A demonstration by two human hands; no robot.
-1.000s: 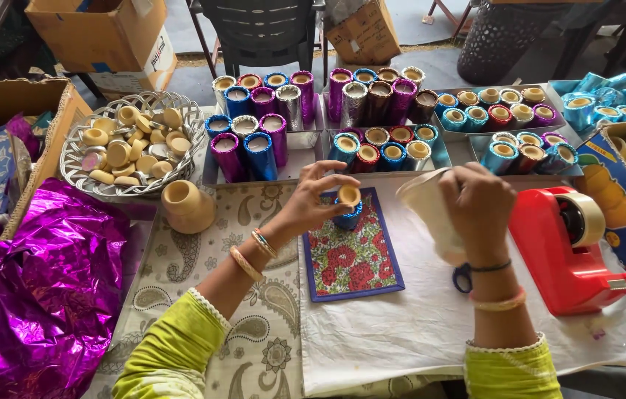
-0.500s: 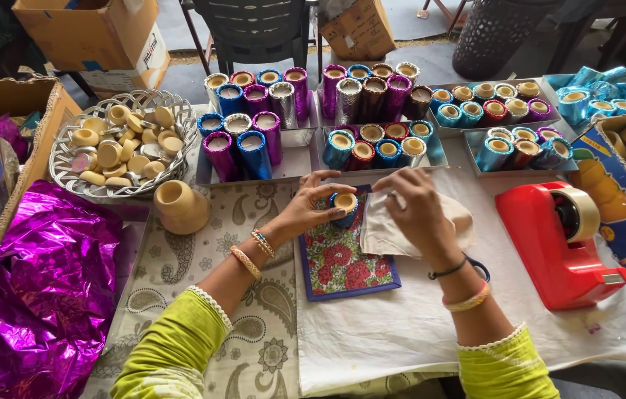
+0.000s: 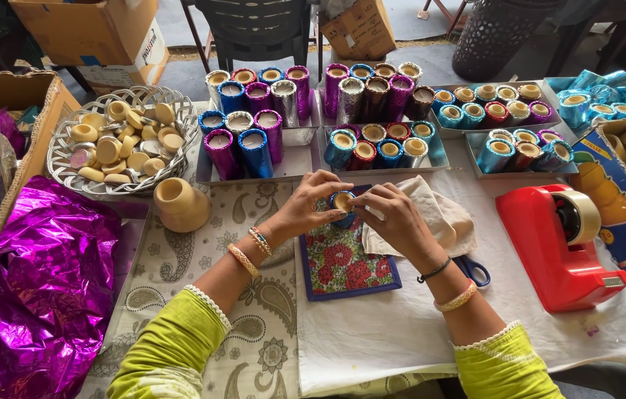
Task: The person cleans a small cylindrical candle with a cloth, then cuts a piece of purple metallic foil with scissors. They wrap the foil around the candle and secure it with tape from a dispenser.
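Observation:
Both my hands meet over a floral mat point(image 3: 346, 266) at the table's middle. My left hand point(image 3: 305, 208) and my right hand point(image 3: 390, 216) grip a small blue foil-wrapped candle cup point(image 3: 342, 202) between their fingertips, its wax top facing up. A beige cloth point(image 3: 442, 219) lies just right of my right hand. Blue scissors point(image 3: 473, 270) lie partly under my right wrist.
Trays of foil-wrapped candle cups point(image 3: 372, 111) line the back. A silver basket of wax discs point(image 3: 117, 140) and a bare clay cup point(image 3: 178, 202) sit left. Purple foil point(image 3: 28, 288) lies at the left edge, a red tape dispenser point(image 3: 560, 244) right.
My right hand put the beige cloth down on the table and came left to join my left hand on the candle cup.

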